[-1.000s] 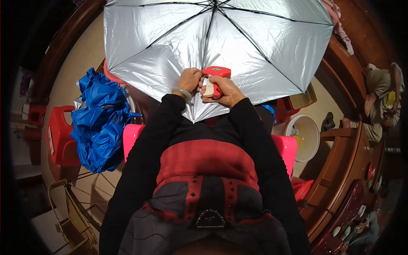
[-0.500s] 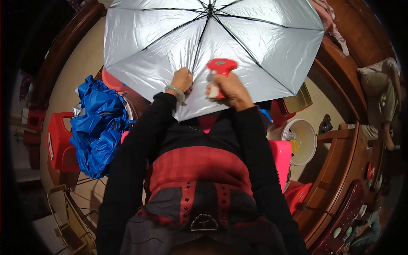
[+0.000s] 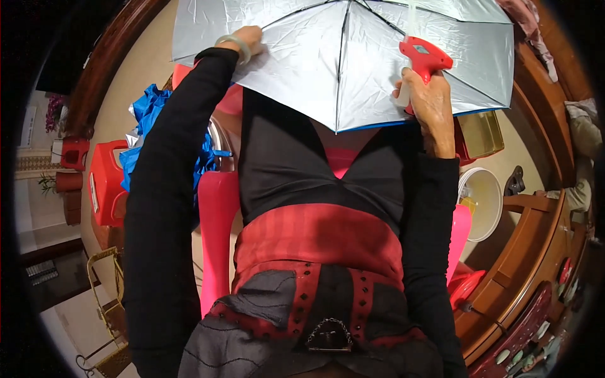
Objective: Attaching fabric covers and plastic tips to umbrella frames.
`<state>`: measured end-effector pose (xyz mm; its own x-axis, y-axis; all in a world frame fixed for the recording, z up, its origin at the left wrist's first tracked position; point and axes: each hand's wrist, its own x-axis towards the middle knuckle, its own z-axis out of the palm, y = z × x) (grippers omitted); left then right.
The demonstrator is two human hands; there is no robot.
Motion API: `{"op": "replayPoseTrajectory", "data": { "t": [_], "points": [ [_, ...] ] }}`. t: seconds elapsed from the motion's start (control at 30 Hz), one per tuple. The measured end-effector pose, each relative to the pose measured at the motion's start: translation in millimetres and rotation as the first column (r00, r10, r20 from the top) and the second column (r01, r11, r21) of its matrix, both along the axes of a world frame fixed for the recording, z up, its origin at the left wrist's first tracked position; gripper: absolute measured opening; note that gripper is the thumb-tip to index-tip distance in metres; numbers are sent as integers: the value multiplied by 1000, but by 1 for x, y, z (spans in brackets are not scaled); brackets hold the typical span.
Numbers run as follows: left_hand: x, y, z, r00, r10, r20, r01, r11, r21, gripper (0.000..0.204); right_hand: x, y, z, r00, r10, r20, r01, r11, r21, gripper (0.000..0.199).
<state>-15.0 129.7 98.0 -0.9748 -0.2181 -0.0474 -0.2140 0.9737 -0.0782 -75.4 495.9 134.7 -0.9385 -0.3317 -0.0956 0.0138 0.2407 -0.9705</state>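
Note:
An opened umbrella (image 3: pixel 299 75) with a silver inner side and dark ribs spreads in front of me over my knees; blue shows along its lower right edge. At its left side, my left hand (image 3: pixel 249 39) is closed on the canopy, fingertips partly hidden. Over the right part of the canopy, my right hand (image 3: pixel 430 104) is wrapped round the pale handle of a red tagging gun (image 3: pixel 426 57). A pale, see-through strip stands up from the gun's top.
Crumpled blue and silver fabric (image 3: pixel 151 107) lies at my left, by a red plastic stool (image 3: pixel 108 183). On the right are a white bucket (image 3: pixel 484 205), a yellowish tray (image 3: pixel 484 133) and a wooden bench (image 3: pixel 504 271). Pink chair arms (image 3: pixel 217 233) flank me.
The umbrella has shifted and turned, and its near edge sits higher in view. My left hand has moved left and up along it; my right hand has carried the tagging gun right and up.

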Motion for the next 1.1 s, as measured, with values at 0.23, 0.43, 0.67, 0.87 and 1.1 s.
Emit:
{"op": "replayPoseTrajectory", "data": {
  "t": [0.23, 0.43, 0.67, 0.87, 1.1],
  "points": [
    [-49, 91, 19, 893, -174, 414, 35, 946, 322, 24, -8, -1, 15, 961, 265, -86, -242, 947, 213, 27],
    [-90, 61, 9, 939, -245, 242, 180, 948, 261, 26, -55, -38, 65, 762, 392, -515, -189, 895, 403, 27],
    [-141, 107, -41, 991, 136, -22, -115, 904, 412, 28, -157, -94, 2, 802, 536, -261, -340, 771, 538, 25],
    [-154, 65, -71, 933, 236, -270, -55, 838, 543, 28, -145, -144, -68, 804, 305, 510, -111, 921, -374, 18],
    [-138, 64, -80, 878, 372, -302, 78, 511, 856, 25, -128, -176, -87, 834, 174, 524, 41, 927, -372, 18]
  ]
}}
